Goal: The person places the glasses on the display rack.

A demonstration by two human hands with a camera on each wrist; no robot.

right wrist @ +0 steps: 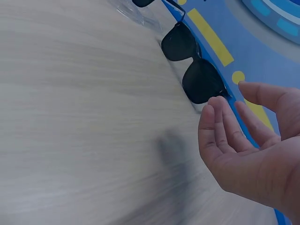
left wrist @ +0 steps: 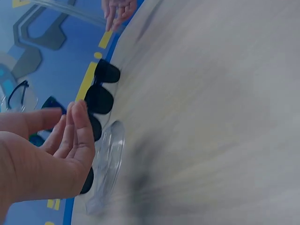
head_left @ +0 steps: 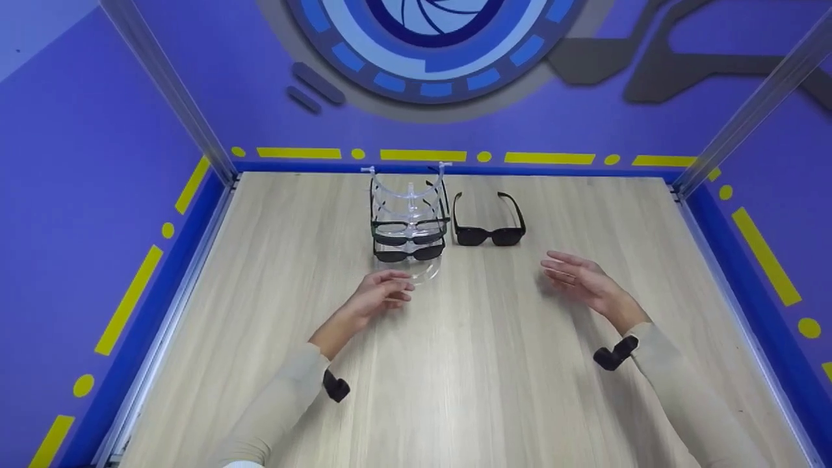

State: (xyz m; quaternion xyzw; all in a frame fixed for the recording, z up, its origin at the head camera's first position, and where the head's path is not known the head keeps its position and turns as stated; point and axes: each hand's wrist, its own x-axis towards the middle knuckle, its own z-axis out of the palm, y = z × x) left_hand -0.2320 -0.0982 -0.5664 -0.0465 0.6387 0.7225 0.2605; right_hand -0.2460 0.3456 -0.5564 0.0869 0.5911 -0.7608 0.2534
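Observation:
A clear plastic eyeglass display stand [head_left: 411, 195] stands toward the back of the table. On its lower tiers are a pair of clear-lens glasses [head_left: 383, 227], dark sunglasses just beneath, and black sunglasses [head_left: 409, 254] lowest; the upper tiers are bare. To the right of the stand, another pair of black sunglasses [head_left: 489, 236] lies on the table with its temples unfolded toward the back. My left hand [head_left: 380, 296] hovers in front of the stand's round base [left wrist: 110, 159], fingers loosely bent, holding nothing. Over the table right of the loose sunglasses, my right hand [head_left: 585, 283] is also relaxed and holds nothing.
The wood-grain table [head_left: 455, 377] is walled by blue panels [head_left: 214, 78] at the back and both sides. Metal posts [head_left: 175, 91] rise at the back corners. A small black camera sits on each wrist.

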